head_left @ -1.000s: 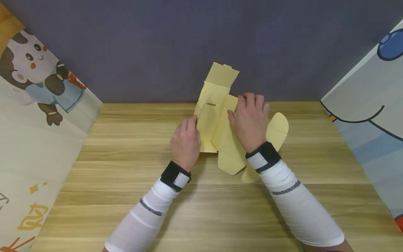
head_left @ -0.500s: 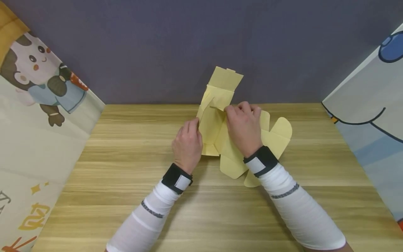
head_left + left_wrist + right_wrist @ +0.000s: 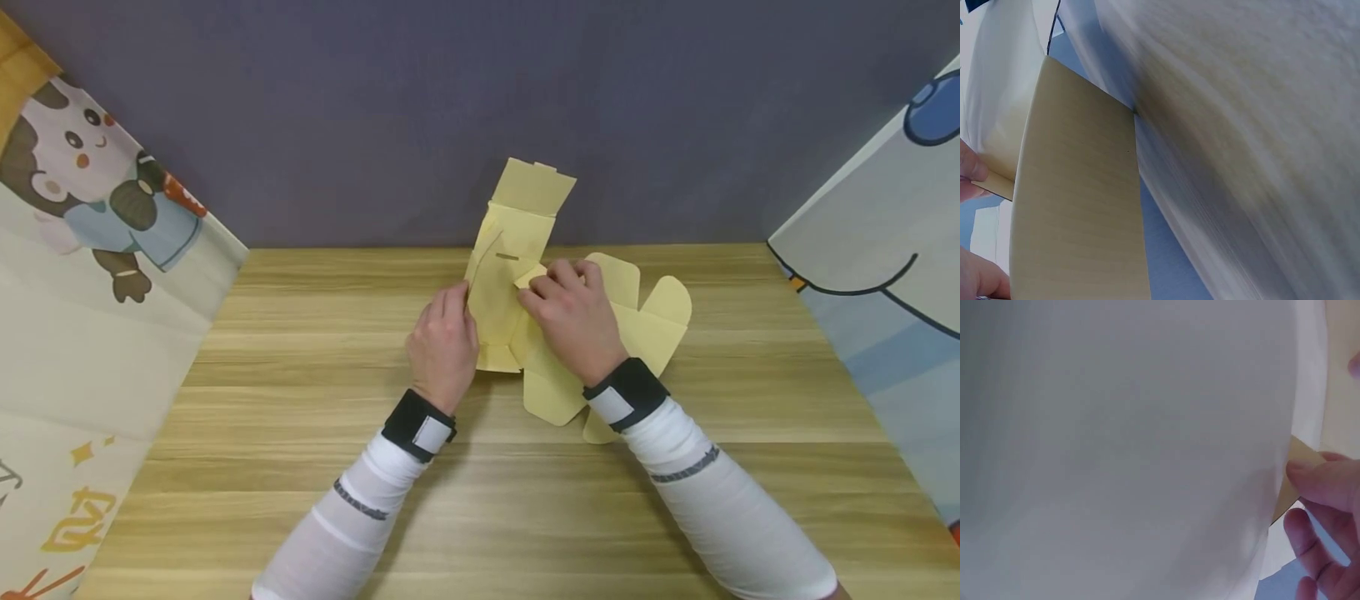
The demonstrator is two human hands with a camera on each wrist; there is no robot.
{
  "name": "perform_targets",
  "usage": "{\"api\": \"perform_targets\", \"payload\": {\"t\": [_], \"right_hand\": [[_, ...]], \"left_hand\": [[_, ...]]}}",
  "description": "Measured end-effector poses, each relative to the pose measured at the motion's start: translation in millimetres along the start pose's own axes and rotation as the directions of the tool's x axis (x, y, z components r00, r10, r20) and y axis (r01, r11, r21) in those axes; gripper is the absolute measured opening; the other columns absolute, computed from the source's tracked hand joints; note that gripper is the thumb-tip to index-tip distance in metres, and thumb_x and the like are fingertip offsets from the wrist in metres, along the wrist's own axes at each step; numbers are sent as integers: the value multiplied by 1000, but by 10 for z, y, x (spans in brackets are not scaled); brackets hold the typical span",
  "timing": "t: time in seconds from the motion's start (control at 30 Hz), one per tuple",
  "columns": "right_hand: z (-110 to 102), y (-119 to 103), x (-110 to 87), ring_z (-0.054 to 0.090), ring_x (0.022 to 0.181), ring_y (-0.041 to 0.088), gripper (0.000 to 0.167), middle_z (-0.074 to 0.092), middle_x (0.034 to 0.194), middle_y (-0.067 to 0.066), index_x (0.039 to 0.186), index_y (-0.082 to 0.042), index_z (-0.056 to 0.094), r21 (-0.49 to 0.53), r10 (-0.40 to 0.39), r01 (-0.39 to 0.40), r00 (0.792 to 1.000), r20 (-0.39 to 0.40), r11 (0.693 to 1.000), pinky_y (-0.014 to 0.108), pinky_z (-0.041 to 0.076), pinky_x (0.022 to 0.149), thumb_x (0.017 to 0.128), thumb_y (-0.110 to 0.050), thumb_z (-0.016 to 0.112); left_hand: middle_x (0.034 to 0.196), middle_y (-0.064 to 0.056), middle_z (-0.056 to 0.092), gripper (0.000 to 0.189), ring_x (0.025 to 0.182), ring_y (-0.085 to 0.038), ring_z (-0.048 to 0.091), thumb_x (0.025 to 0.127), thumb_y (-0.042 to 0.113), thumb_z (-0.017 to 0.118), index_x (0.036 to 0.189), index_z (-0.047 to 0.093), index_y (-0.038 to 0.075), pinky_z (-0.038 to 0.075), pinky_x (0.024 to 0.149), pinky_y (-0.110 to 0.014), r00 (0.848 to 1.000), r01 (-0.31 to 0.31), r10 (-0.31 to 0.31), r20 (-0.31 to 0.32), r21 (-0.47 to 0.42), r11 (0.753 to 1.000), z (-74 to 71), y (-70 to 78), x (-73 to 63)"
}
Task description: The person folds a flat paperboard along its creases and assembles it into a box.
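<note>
A partly folded pale yellow cardboard box (image 3: 492, 308) stands on the table, its long panels spread out to the right. My left hand (image 3: 444, 340) grips the box's left side wall, which fills much of the left wrist view as a tan panel (image 3: 1082, 187). With thumb and fingers, my right hand (image 3: 576, 321) pinches a small flap (image 3: 531, 275) at the upper end of the box's right wall. The right wrist view shows that pinch on the flap (image 3: 1294, 464) up close. The right hand covers part of the panels beneath it.
Rounded flaps (image 3: 666, 302) of the box reach right across the wooden table (image 3: 337, 333). A slotted end piece with an upper tab (image 3: 534, 187) rises before the dark back wall (image 3: 480, 100). Printed cartoon panels (image 3: 112, 192) border both sides.
My right hand has shifted left and toward me, bringing the small flap inward over the box. The end slot was briefly partly covered. The left hand keeps its grip on the left wall.
</note>
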State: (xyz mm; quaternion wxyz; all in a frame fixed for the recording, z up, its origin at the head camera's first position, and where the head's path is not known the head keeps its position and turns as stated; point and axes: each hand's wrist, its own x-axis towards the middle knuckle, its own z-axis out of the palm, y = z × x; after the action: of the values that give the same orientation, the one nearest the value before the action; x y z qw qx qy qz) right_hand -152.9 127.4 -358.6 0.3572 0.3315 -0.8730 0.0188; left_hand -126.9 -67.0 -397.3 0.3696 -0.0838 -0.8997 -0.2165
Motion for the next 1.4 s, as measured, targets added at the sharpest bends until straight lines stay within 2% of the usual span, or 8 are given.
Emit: {"api": "perform_targets", "payload": {"t": [0.13,0.47,0.6,0.77,0.83,0.93,1.17,1.4], "right_hand": [[-5,19,-4,60,93,32,13,75,94,11,105,-9,79,-16,-8,8,1000,7,1000,52,46,87,100,-8,67],[-53,15,107,64,91,33,10,75,93,13,99,-5,72,65,96,-94,995,-25,993,50,47,80,104,-13,68],[-78,8,170,66,81,35,16,73,85,14,115,-3,66,72,106,-103,993,-47,992,47,48,66,104,-14,69],[-119,-4,265,58,59,32,54,61,74,13,152,-11,49,91,103,-99,994,-43,991,43,46,51,101,-5,66],[-138,-15,300,52,54,29,61,55,71,11,156,-15,48,81,108,-105,994,-31,991,41,44,47,100,-1,64],[-155,-37,325,51,53,28,51,58,73,12,148,-15,57,43,121,-120,992,-26,992,40,45,44,99,-1,65],[-144,-65,318,59,61,32,12,70,88,15,111,-7,70,33,158,-157,987,-38,987,44,51,47,100,-3,67],[-79,-95,283,64,83,37,8,72,99,15,104,-7,78,46,153,-151,987,-42,987,48,56,64,98,-7,73]], "left_hand": [[110,-13,75,27,87,-32,75,98,1,69,125,69,4,64,63,-46,1000,-3,3,1,0,1000,0,10,0],[111,-12,75,28,91,-32,75,98,-1,67,126,68,4,63,60,-47,1000,-13,13,4,22,1000,31,1,-9],[111,-12,74,31,90,-32,75,96,-3,69,126,68,4,63,58,-45,1000,-29,28,6,32,999,31,-1,-7],[112,-12,74,34,91,-31,74,94,-4,69,127,67,5,63,57,-45,999,-40,40,17,44,998,27,1,-11],[112,-11,73,33,91,-31,74,95,-3,68,127,67,5,63,56,-45,999,-43,42,17,45,998,25,4,-12],[112,-11,73,31,91,-31,74,96,-3,67,126,67,5,62,56,-45,999,-47,46,13,46,998,24,13,-15],[111,-11,73,31,91,-31,74,96,-3,67,126,67,5,63,58,-46,999,-49,49,2,49,998,26,17,-21],[110,-12,74,32,88,-31,74,95,-4,68,126,68,4,63,57,-45,999,-48,48,-4,45,998,26,18,-31]]}}
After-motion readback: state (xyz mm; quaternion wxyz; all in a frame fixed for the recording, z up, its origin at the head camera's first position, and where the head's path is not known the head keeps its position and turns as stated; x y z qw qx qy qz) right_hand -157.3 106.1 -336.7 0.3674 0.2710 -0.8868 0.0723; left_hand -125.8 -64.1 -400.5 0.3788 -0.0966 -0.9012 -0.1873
